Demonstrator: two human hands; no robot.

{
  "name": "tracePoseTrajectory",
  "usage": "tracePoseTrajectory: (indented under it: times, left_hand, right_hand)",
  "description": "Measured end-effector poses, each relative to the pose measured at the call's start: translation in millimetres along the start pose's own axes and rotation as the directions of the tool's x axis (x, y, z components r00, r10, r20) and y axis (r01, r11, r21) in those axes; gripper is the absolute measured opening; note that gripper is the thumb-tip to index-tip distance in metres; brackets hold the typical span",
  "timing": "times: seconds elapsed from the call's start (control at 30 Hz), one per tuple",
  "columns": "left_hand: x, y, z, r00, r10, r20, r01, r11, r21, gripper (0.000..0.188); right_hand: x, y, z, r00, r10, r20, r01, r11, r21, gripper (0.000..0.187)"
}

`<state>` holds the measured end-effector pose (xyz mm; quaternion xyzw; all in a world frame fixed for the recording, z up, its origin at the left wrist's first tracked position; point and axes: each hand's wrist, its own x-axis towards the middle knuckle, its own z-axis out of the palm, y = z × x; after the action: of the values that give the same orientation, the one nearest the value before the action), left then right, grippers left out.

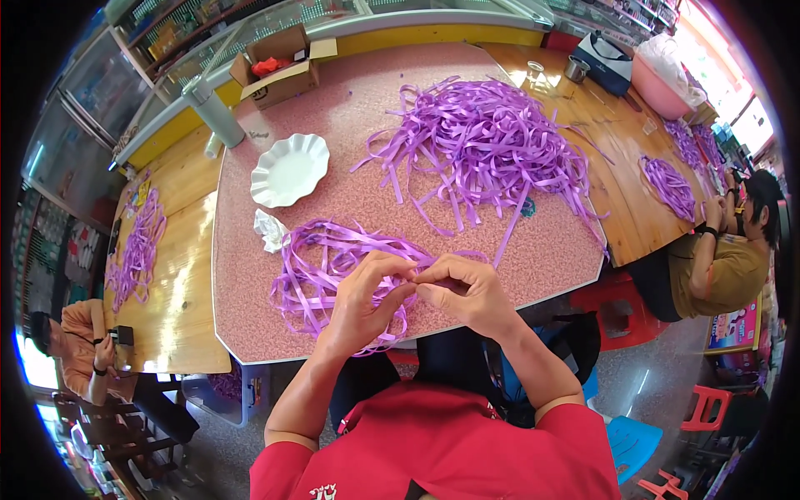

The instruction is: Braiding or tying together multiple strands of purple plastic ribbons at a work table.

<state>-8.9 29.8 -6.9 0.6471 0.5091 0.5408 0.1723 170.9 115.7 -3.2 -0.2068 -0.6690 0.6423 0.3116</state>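
Note:
My left hand (372, 298) and my right hand (468, 293) meet fingertip to fingertip over the near edge of the pink speckled table (533, 279). Both are closed in a pinch on a purple ribbon, and the fingers hide most of the pinched part. Beneath and left of them spreads a loose heap of purple ribbons (304, 279). A much larger tangled pile of purple ribbons (492, 150) lies beyond my right hand, with single strands trailing toward me.
A white scalloped plate (290, 171), crumpled tissue (270, 230), grey-green bottle (215, 115) and open cardboard box (279, 77) stand at the far left. Wooden tables flank mine, with more ribbons. One person (83, 350) sits left, another (721, 250) right. A red stool (617, 308) is beside me.

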Motion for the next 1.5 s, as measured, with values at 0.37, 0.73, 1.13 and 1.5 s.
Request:
tracePoseTrajectory:
  times: [0.37,0.73,1.13,1.5]
  left_hand:
    - [-8.8,-12.4,-16.1,0.941,-0.225,0.251,0.216,0.974,0.066,0.013]
    - [-7.0,-12.9,15.3,0.907,-0.422,-0.002,0.403,0.867,-0.292,0.070]
    - [-5.4,-5.3,20.0,0.840,-0.496,0.218,0.540,0.729,-0.421,0.041]
    - [-12.1,-7.5,7.6,0.832,-0.482,0.276,0.543,0.605,-0.582,0.015]
  right_hand:
    - [-1.9,-4.4,-24.6,0.995,0.039,-0.094,-0.049,0.993,-0.105,0.008]
    - [-1.6,-10.9,-21.2,0.995,-0.034,-0.094,0.024,0.994,-0.106,0.009]
    - [-4.5,-9.4,-24.2,0.992,-0.089,-0.090,0.072,0.983,-0.170,0.008]
    - [-1.6,-9.2,-27.9,0.987,0.111,-0.119,-0.088,0.980,0.179,0.012]
